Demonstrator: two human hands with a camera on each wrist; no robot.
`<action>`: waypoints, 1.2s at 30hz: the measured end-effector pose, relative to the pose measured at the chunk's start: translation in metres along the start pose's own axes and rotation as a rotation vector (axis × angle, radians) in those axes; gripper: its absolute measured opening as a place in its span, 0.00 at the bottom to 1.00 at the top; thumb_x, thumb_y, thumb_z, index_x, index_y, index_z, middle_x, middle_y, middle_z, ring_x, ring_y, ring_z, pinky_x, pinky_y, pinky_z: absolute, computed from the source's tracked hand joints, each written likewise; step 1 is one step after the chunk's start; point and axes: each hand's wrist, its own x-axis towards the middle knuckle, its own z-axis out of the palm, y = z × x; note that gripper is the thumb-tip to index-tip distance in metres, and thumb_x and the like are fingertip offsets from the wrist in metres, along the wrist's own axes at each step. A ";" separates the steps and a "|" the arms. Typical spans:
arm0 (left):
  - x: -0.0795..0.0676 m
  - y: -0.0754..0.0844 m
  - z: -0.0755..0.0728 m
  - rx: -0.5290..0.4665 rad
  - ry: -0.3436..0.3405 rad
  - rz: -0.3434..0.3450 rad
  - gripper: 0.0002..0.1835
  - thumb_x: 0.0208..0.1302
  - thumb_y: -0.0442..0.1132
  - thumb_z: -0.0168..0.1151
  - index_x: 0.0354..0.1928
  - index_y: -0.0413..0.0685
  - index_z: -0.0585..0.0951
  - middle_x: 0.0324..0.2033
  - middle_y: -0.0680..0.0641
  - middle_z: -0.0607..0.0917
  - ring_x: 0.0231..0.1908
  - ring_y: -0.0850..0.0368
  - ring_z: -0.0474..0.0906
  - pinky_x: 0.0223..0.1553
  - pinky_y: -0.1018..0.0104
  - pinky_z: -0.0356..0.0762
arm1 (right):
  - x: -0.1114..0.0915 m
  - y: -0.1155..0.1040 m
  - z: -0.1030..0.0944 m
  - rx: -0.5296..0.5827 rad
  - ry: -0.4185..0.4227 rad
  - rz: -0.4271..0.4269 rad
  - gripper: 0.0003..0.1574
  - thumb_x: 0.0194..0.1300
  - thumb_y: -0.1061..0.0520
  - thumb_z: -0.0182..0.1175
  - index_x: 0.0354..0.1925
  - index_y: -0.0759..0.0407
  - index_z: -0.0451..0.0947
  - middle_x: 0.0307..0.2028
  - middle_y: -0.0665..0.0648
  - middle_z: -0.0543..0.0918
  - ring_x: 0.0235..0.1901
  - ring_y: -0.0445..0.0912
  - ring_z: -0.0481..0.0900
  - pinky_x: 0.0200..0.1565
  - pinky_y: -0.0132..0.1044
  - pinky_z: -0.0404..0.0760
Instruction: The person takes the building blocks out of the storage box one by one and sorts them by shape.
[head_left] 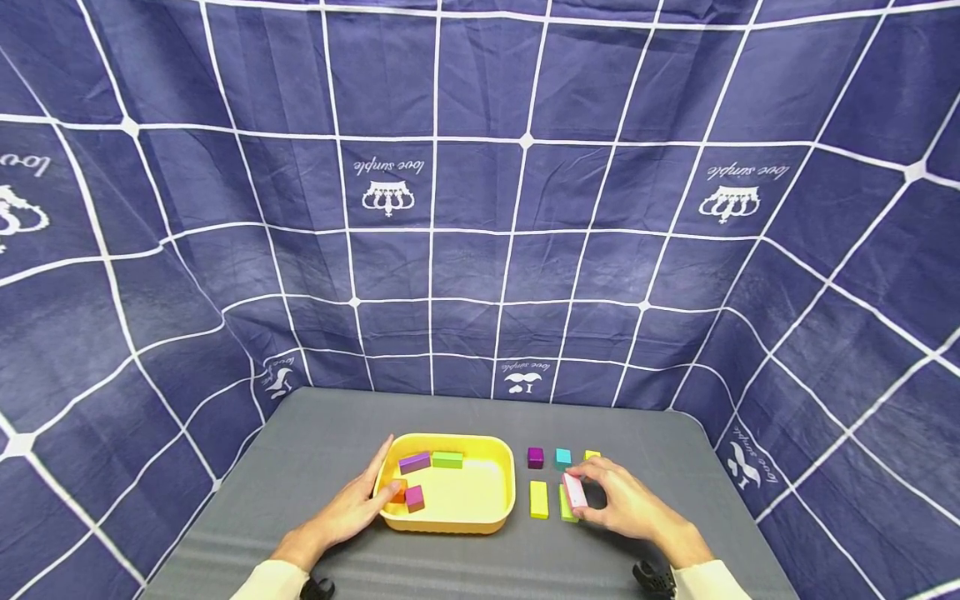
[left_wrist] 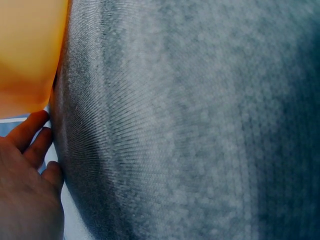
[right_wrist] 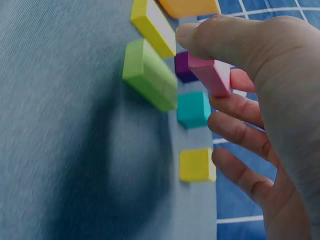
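Pinching pink block (head_left: 574, 491) between thumb and fingers of right hand (head_left: 626, 504), with the other fingers loosely spread. Holding it off the table, over light-green block (right_wrist: 149, 75); gap between the two visible in right wrist view. Gripping yellow tub (head_left: 472, 493) at its left end with left hand (head_left: 352, 504): thumb over rim, fingers along outer wall. Can't tell about contact between thumb and orange block (head_left: 401, 492), partly covered by it.

Sitting in tub, near left: orange block plus magenta cube (head_left: 414, 498) just beside it. Lying along tub's far side: purple bar (head_left: 415, 462), slightly angled, then green bar (head_left: 447, 460) to its right.

Lying right of tub, near row: yellow block (head_left: 538, 500), then light-green block. Set out in far row, left to right: dark purple cube (head_left: 536, 457), teal cube (head_left: 563, 458), yellow cube (right_wrist: 197, 165), partly behind right hand in head view.

All on grey table (head_left: 337, 425), with blue white-lined cloth (head_left: 480, 267) around back and sides.
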 end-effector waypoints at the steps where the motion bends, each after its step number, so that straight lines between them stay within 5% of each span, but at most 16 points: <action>1: 0.000 0.000 0.000 0.001 0.001 0.003 0.49 0.90 0.58 0.61 0.98 0.57 0.47 0.86 0.30 0.73 0.81 0.26 0.77 0.82 0.23 0.71 | -0.002 0.002 0.000 -0.003 0.001 0.007 0.35 0.61 0.49 0.89 0.64 0.54 0.91 0.53 0.47 0.90 0.50 0.46 0.90 0.56 0.47 0.92; 19: 0.000 0.000 0.000 0.006 0.001 -0.012 0.49 0.90 0.59 0.61 0.98 0.60 0.47 0.86 0.30 0.73 0.81 0.26 0.77 0.83 0.23 0.70 | -0.030 0.022 0.001 0.006 0.041 0.030 0.35 0.59 0.50 0.91 0.61 0.56 0.92 0.50 0.43 0.89 0.47 0.41 0.87 0.51 0.43 0.89; 36: 0.000 0.001 0.000 0.009 0.003 -0.010 0.48 0.90 0.58 0.60 0.98 0.59 0.47 0.87 0.31 0.72 0.82 0.26 0.76 0.82 0.23 0.70 | -0.038 0.025 0.007 -0.082 0.001 0.152 0.37 0.53 0.46 0.93 0.59 0.52 0.92 0.50 0.43 0.90 0.48 0.43 0.89 0.52 0.46 0.91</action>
